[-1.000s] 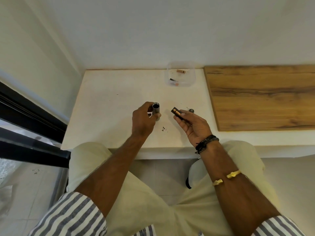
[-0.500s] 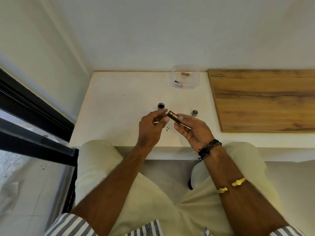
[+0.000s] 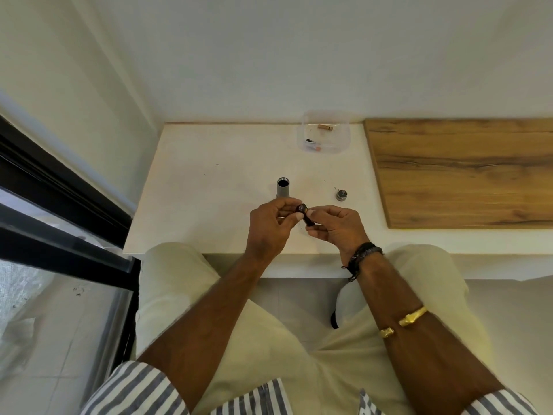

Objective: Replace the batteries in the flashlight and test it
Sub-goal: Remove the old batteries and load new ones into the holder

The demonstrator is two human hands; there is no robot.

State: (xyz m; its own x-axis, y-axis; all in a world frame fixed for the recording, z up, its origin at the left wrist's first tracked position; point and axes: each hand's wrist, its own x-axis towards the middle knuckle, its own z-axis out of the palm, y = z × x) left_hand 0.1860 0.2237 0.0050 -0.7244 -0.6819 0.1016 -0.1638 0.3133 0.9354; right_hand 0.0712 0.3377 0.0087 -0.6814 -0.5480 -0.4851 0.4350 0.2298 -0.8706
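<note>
The grey flashlight body [image 3: 283, 187] stands upright on the white table [image 3: 209, 190], its open end up, just beyond my hands. Its small round cap [image 3: 341, 195] lies to the right of it. Both hands meet over the table's front part on a small dark battery holder [image 3: 305, 215]. My right hand [image 3: 335, 227] grips its lower end. The fingertips of my left hand [image 3: 270, 229] pinch its upper end. What sits inside the holder is hidden by my fingers.
A clear plastic box [image 3: 324, 134] at the back of the table holds a copper-coloured battery [image 3: 324, 127] and small parts. A wooden board [image 3: 466, 172] covers the table's right side. A glass door with a black frame [image 3: 59, 205] is at the left.
My left hand let go of the flashlight body, which now stands on the table, and came over to the battery holder in my right hand. Both hands now grip it.
</note>
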